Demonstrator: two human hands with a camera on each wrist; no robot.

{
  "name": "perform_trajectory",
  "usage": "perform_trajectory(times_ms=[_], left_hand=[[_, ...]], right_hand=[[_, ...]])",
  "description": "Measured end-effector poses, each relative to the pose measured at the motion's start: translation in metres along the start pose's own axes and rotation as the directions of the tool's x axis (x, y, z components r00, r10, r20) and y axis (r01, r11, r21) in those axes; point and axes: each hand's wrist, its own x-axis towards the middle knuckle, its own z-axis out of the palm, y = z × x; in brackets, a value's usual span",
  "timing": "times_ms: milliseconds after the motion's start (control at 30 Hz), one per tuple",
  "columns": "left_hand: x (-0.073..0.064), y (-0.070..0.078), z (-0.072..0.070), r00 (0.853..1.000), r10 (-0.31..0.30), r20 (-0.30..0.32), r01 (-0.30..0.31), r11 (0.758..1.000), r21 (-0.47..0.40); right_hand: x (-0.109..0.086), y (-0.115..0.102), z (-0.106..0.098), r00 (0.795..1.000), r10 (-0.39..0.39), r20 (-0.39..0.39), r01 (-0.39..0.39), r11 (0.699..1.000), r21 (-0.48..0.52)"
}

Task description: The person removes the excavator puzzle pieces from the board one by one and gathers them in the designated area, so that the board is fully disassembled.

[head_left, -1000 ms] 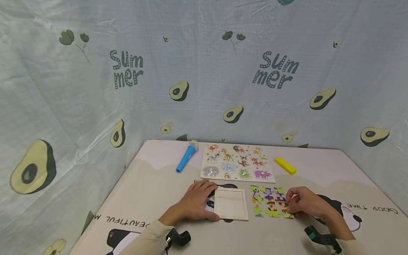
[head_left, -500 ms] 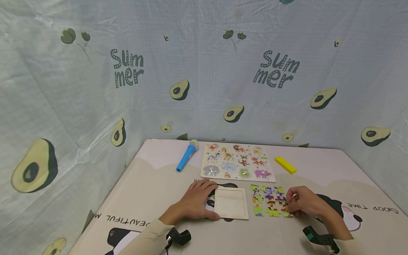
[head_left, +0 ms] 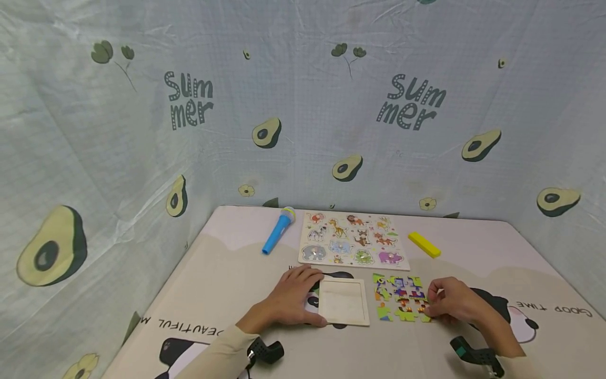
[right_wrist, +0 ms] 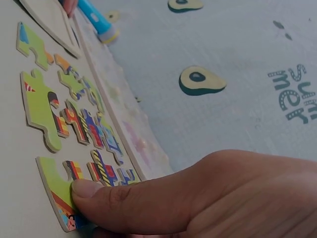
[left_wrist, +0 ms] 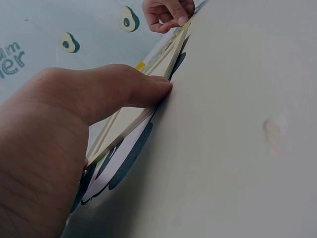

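Note:
My left hand [head_left: 294, 300] grips the left side of a square wooden puzzle tray [head_left: 342, 304], its thumb on the near edge and fingers at the far corner. The thumb shows against the tray's edge [left_wrist: 132, 115] in the left wrist view. To the tray's right lie colourful jigsaw pieces [head_left: 401, 296], spread in rows with small gaps. My right hand [head_left: 452, 301] pinches the near right corner piece, a green jigsaw piece [right_wrist: 52, 181], with its thumb on top; the other fingertips are mostly hidden behind the thumb.
Behind the tray lies an animal peg puzzle board [head_left: 352, 241]. A blue toy microphone [head_left: 276, 232] is at its left, a yellow block [head_left: 424, 245] at its right. A printed cloth curtain [head_left: 303, 105] stands along the table's back and sides.
The corner piece has slid slightly left, nearer the other pieces. My right hand has shifted a little; my left hand stays on the tray.

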Motion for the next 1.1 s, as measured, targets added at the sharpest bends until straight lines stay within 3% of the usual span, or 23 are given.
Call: perform_trajectory(times_ms=[467,767,867,1100], left_hand=[[0.0,0.004,0.0,1.0,0.0,0.017,0.0,1.0,-0.004],[-0.001,0.001,-0.001,0.999,-0.009,0.04,0.01,0.999,-0.039],[-0.003,-0.002,-0.002,0.998,-0.006,0.055,0.01,0.998,-0.069],[-0.007,-0.005,-0.013,0.996,0.043,0.076,-0.027,0.98,-0.196]], right_hand=[[-0.007,0.006,-0.007,0.997,-0.06,0.047,0.057,0.996,0.072],[-0.012,-0.019,0.002,0.974,-0.215,0.064,0.205,0.969,0.141],[-0.012,-0.026,0.009,0.962,-0.268,0.051,0.262,0.959,0.11],[-0.018,-0.047,0.027,0.927,-0.374,-0.013,0.371,0.923,-0.098]])
